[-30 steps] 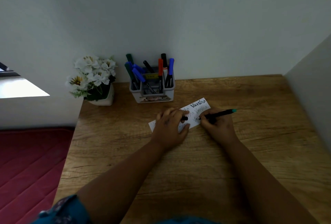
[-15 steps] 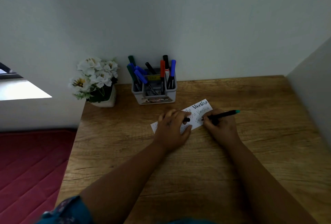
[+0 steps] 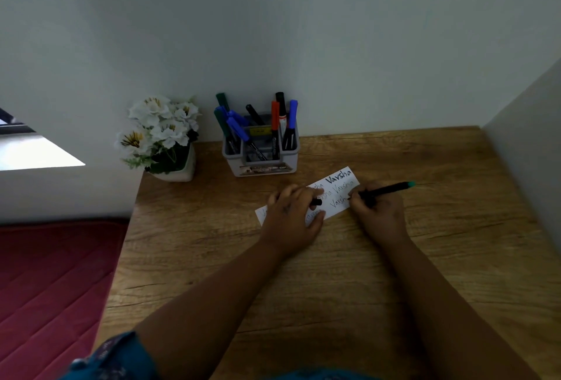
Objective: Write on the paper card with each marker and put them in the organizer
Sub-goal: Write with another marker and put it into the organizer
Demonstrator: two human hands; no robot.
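Right hand [image 3: 378,212]: clenched in a writing grip on the black marker [image 3: 384,191], teal end up and to the right, tip down at the card's lower right edge.
Left hand [image 3: 293,215]: pressed flat on the paper card [image 3: 340,190], pinning its middle; a small black cap [image 3: 316,202] is pinched in its fingers.
Card: lies between the two hands on the wooden surface [image 3: 334,273], left end poking out past the left hand.
Risk, smear: the right hand's heel could drag through fresh ink.
Risk, run-off: the tip is so near the edge that a stroke could mark the wood.
Risk, slip: easing the left hand could let the card skid.
Organizer [image 3: 262,153]: near, just behind the card, crowded with markers; dropping another in could snag.
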